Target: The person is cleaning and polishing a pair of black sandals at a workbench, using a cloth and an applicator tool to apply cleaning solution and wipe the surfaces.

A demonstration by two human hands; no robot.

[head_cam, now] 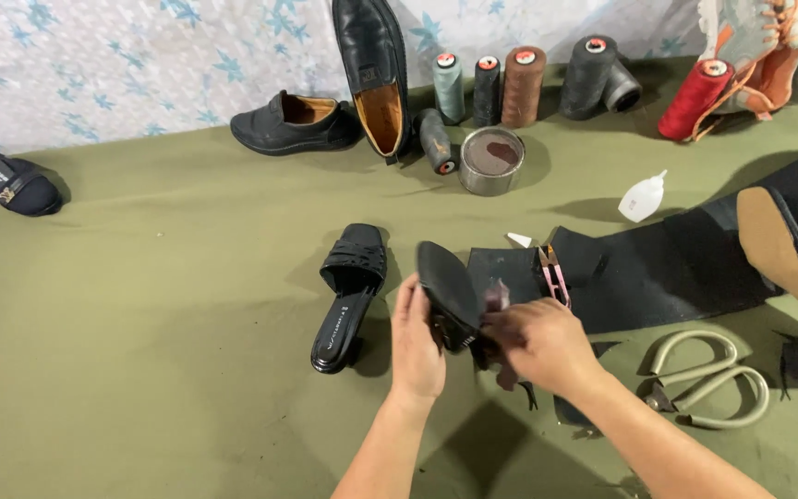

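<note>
The person works over an olive-green cloth (140, 305) spread on the floor. The left hand (416, 340) is wrapped around a black sandal (447, 282) held sole-up, fingers curled round its near edge and thumb pressed against it. The right hand (539, 340) is closed at the sandal's other side, its fingertips pinching a dark scrap of leather (497, 298) against the shoe — how hard it grips cannot be told. The sandal sits between both hands, lifted just above the cloth near the middle of the view.

Just left of the hands, the matching black sandal (348, 296) lies on the cloth, straps facing up. Behind the hands lies a sheet of black rubber (676, 268), with small pink pliers (554, 275) resting at its near-left corner. Large shears with pale handles (708, 379) lie to the right, near the right forearm. A small white glue bottle (643, 197) rests further back, and beside it stands a round tin (492, 160) of dark paste.

Along the patterned wall stand thread spools (521, 85) in grey, black, brown and red — one black spool has toppled beside the tin. Two black loafers (294, 123) sit left of them, one propped on end.
</note>
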